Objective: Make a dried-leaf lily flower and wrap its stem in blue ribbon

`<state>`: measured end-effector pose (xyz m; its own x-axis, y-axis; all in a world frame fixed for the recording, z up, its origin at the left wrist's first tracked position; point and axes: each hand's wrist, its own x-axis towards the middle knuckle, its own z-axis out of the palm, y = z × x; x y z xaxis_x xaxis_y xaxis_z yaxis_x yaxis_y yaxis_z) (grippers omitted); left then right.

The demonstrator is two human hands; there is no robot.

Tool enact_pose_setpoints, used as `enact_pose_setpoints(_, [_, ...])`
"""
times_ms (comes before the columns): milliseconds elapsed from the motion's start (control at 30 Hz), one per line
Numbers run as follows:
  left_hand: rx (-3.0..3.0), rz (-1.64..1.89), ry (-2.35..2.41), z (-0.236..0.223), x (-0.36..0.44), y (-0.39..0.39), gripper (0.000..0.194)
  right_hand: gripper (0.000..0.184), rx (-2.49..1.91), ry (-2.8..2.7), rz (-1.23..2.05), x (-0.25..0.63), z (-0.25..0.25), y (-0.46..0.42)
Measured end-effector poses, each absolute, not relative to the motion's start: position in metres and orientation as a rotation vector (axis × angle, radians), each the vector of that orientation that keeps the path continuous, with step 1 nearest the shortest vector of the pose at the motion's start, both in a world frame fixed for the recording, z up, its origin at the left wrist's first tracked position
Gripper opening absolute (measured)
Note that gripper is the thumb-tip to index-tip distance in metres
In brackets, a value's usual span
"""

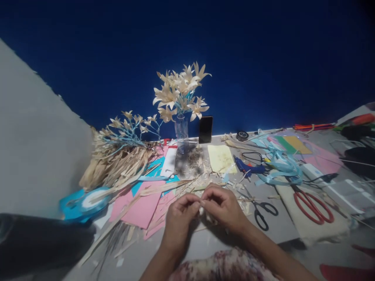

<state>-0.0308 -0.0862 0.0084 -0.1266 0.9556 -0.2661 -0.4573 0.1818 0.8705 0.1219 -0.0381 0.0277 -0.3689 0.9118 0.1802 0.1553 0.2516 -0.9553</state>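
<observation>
Between the fingertips: small pale husk piece (201, 210), pinched by left hand (179, 215) and right hand (224, 208), just above the table (205, 242).
Right of hands: black scissors (262, 212), near.
Left: pink paper (140, 207).
Writing: none legible.

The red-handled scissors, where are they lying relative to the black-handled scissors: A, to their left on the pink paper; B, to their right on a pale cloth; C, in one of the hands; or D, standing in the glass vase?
B: the red-handled scissors lie on a pale cloth, right of the black-handled scissors.
</observation>
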Motion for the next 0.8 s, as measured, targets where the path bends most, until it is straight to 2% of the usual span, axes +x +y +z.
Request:
enact_pose_setpoints(367, [0.573, 1.120, 0.836, -0.008, -0.028, -0.137, 0.041, 0.013, -0.811, -1.699, 1.271, 0.129, 0.018, -0.093])
enact_pose_setpoints(500, [0.574, 1.087, 0.770, 0.001, -0.022, -0.138, 0.032, 0.025, -0.916, -1.723, 1.313, 0.147, 0.009, -0.107])
enact_pose_setpoints(567, [0.629, 1.141, 0.781, 0.009, -0.021, -0.125, 0.027, 0.030, -0.990, -1.822, 1.201, 0.159, 0.005, -0.100])
enact_pose_setpoints(700, [0.902, 1.207, 0.842, 0.015, -0.016, -0.081, 0.026, 0.014, -0.955, -2.242, 0.717, 0.176, 0.007, -0.061])
enact_pose_setpoints(800, [1.056, 1.312, 1.034, 0.006, -0.013, -0.053, 0.027, 0.009, -0.930, -2.548, 0.381, 0.172, 0.012, -0.030])
